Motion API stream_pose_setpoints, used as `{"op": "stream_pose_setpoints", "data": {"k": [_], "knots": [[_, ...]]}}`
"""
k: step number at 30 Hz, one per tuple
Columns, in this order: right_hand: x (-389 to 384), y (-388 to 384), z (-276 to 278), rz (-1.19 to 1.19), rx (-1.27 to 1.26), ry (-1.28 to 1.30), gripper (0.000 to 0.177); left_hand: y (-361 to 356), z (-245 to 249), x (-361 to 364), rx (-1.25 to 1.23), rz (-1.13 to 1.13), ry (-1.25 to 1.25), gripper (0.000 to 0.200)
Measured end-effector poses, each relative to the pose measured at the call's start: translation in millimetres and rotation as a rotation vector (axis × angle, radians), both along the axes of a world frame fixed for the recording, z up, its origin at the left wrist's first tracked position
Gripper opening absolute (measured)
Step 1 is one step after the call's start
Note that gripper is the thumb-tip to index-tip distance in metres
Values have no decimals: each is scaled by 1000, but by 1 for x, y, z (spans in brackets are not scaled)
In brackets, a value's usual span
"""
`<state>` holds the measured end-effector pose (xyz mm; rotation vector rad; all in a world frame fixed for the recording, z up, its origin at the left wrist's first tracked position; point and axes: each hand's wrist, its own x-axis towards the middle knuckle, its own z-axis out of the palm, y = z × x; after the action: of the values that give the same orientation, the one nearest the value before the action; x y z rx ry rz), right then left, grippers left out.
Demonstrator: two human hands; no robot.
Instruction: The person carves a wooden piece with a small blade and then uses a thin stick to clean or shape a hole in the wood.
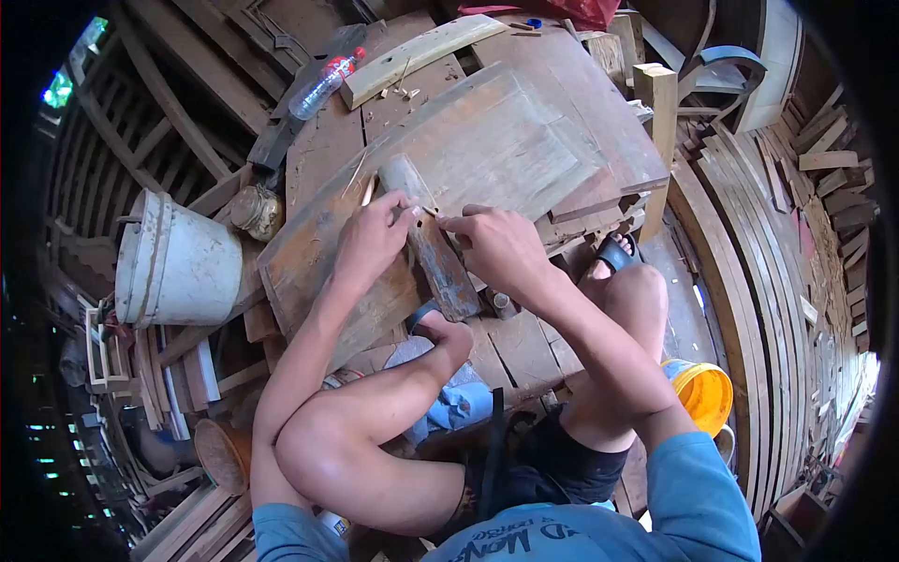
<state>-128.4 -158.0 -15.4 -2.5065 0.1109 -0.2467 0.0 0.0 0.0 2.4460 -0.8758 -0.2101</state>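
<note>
A long, worn block (445, 272) lies across a weathered wooden panel (506, 140) in front of me. My left hand (375, 234) is over the block's left side, thumb and fingers pinched together near a small, thin piece too small to name. From the right, my right hand (501, 245) comes close to the same spot. Its fingers are curled, with the index finger reaching toward the piece; what they hold, if anything, is hidden. A thin pale stick (368, 190) lies just beyond my left hand. By the block's near end stands a small dark cylinder (504, 304).
A plastic bottle (323, 86) and a pale curved board (426, 58) lie at the table's far side. At left are a white bucket (183, 258) and a dusty jar (256, 212). A yellow bucket (702, 395) is at right, near stacked planks (749, 281).
</note>
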Motion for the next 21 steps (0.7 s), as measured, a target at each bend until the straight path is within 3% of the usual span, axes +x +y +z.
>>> {"op": "stream_pose_setpoints", "data": {"k": [2,12,15,17,21], "knots": [[1,0,-4,-16,59,-83,34,1,2,0,2,15,33,26],[2,-1,-4,-31,-2,20,35,2,-4,1,-64,-34,-35,29],[4,0,-9,-8,-95,32,32,0,-5,1,-32,-24,-3,29],[3,4,-5,-25,-61,-43,15,0,-2,1,14,-9,-14,29],[2,5,-1,-28,-82,-9,26,-2,4,-2,58,37,15,28]]}}
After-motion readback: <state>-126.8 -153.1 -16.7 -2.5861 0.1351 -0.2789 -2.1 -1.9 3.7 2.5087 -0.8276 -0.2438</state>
